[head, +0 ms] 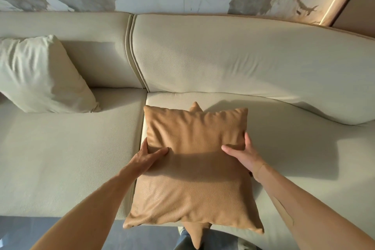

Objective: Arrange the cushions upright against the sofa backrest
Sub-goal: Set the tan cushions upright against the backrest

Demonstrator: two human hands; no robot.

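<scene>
Gripping tan cushion (pixel 192 168) edges, both hands, open seat (pixel 60 158) leftward

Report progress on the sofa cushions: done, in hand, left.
Done: the cream cushion leans against the backrest. In hand: left hand and right hand grip the tan cushion. Left: standing it upright; a second tan cushion peeks from beneath.

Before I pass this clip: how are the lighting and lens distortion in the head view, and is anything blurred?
Head view: warm light from the side, casting a hard shadow band across the tan cushion between the left hand and the right hand; the cream cushion also shadows the backrest. Wide-angle bending curves the sofa's top edge. No glare; focus is sharp, softening slightly towards the edges.
</scene>
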